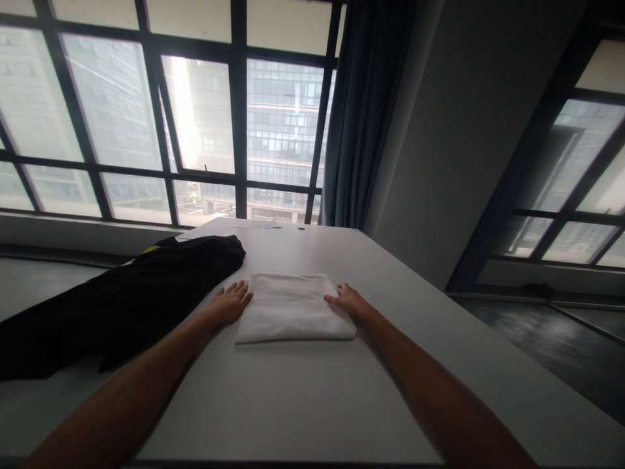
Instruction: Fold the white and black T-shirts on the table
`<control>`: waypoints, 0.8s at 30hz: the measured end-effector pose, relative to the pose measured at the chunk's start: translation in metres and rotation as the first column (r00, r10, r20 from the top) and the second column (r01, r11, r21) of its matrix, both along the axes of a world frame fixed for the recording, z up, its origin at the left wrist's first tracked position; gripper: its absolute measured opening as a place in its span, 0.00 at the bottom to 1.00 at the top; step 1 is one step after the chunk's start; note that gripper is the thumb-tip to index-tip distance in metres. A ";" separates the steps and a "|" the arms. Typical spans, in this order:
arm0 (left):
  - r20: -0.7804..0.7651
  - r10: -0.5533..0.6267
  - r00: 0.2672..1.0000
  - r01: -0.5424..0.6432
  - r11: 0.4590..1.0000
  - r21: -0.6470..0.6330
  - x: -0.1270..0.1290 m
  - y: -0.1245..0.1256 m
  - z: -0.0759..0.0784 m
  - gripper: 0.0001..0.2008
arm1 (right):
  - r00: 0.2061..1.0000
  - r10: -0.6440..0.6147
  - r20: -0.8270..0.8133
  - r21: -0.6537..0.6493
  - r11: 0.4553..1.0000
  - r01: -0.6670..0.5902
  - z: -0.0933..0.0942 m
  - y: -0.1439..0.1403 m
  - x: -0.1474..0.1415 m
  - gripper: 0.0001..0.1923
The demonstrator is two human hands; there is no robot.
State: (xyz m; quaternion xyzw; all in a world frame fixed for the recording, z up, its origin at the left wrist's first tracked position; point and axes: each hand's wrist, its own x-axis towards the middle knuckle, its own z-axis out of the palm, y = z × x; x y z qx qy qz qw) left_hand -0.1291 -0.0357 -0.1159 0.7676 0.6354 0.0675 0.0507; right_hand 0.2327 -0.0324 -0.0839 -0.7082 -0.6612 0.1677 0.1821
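White cloth (293,309) is laid flat at the centre of the frame, on a pale table (303,404) by which the lower middle is filled. Black clothing (161,286) is spread from the left edge toward the centre. If the cloth were pushed unevenly from its two sides, it could be skewed or bunched; if one edge were lifted, its layers could be parted. A neat, folded, four-sided shape is shown, faintly creased on top. At its left edge the left hand (232,303) is rested palm down, fingers straight and slightly spread. By the right hand (349,301), a thumb is laid over the right edge; whether cloth is pinched cannot be told.
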 end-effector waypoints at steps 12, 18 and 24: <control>0.022 -0.031 0.999 0.031 0.999 -0.009 -0.006 0.005 -0.003 0.31 | 0.965 -0.200 -0.170 0.273 0.931 0.241 0.005 0.025 0.071 0.22; 0.022 -0.073 0.997 0.073 0.997 -0.029 -0.009 0.005 -0.001 0.30 | 0.677 -0.724 -0.130 0.311 0.619 0.721 -0.005 -0.007 0.204 0.38; -0.001 -0.070 0.998 0.069 0.997 -0.038 -0.005 0.000 0.004 0.30 | 0.858 -0.465 0.219 0.450 0.828 0.334 0.001 0.001 0.195 0.30</control>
